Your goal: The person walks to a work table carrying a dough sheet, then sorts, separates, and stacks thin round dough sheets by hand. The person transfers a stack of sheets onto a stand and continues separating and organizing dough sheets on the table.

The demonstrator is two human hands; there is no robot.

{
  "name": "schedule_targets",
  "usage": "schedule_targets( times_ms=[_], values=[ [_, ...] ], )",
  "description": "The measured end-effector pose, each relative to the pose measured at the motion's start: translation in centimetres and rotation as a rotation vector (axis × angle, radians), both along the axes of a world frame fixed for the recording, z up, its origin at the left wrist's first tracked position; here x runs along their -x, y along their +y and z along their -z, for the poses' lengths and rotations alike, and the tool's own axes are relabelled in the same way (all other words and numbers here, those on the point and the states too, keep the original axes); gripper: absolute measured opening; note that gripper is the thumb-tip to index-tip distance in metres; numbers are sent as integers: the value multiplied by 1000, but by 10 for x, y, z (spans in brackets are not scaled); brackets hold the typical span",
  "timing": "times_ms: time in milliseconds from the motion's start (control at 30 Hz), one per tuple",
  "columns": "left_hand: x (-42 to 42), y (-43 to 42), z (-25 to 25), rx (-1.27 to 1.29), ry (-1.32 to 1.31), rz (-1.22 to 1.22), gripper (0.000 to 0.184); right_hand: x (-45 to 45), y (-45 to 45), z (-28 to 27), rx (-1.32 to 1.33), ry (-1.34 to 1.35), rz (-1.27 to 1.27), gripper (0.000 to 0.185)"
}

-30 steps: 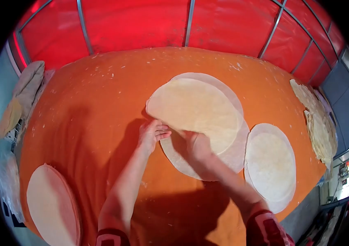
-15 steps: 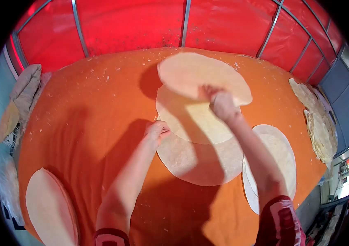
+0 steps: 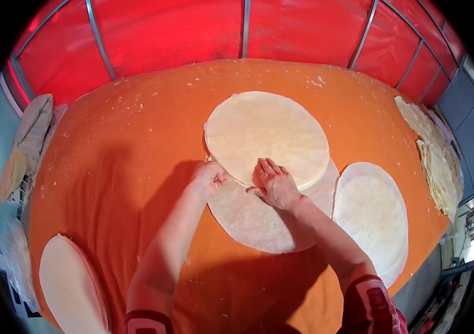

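A round flat dough sheet (image 3: 264,128) lies on top of others in the middle of the orange cloth, overlapping a paler, wider sheet (image 3: 242,220) beneath its near side. My right hand (image 3: 276,183) rests flat on the near edge of the top sheet, fingers spread. At the sheets' left edge is my left hand (image 3: 210,175), its fingers curled together; whether the edge is pinched between them is too small to tell. To the right lies another pile of round sheets (image 3: 371,217).
More round sheets (image 3: 72,284) are stacked at the near left. Thin, uneven flatbreads (image 3: 437,172) lie along the right edge of the orange-covered table (image 3: 136,128). A folded cloth (image 3: 35,125) sits at the left edge, and red panels (image 3: 170,33) stand behind.
The sheet that my right hand held raised and tilted has come down onto the stack. My right hand has moved nearer and opened flat on it. My left hand has stayed near the left edge.
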State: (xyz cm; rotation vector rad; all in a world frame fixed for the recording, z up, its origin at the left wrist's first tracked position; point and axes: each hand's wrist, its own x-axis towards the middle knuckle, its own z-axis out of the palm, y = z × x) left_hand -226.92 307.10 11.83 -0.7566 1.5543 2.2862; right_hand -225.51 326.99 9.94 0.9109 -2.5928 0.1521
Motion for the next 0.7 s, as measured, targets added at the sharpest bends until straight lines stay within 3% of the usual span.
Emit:
schedule_targets(
  times_ms=[133,333,400,467,533,567,600,633,700],
  values=[
    [-8,6,-9,87,29,16,40,2,4,-8,-82,66,-166,47],
    [-18,-1,-6,-132,163,35,40,2,-2,-5,-215,234,-218,37],
    [-30,1,-12,325,175,-156,41,2,-5,-7,-230,292,-202,34],
    [-41,-5,-2,464,149,-176,39,10,-7,-9,-175,192,-139,26],
    [-55,-12,-2,620,110,-192,38,51,7,-26,270,-208,-139,20],
    [-66,-13,-10,337,101,-165,34,60,17,-63,56,-107,-116,21],
    [-74,-13,-14,51,94,-137,31,58,20,-109,63,-211,-47,20],
    [-74,-17,-5,48,98,-133,31,55,21,-135,-16,-4,-37,20],
    [-73,-28,17,-183,155,28,27,33,26,-159,-66,83,-81,28]
  ],
)
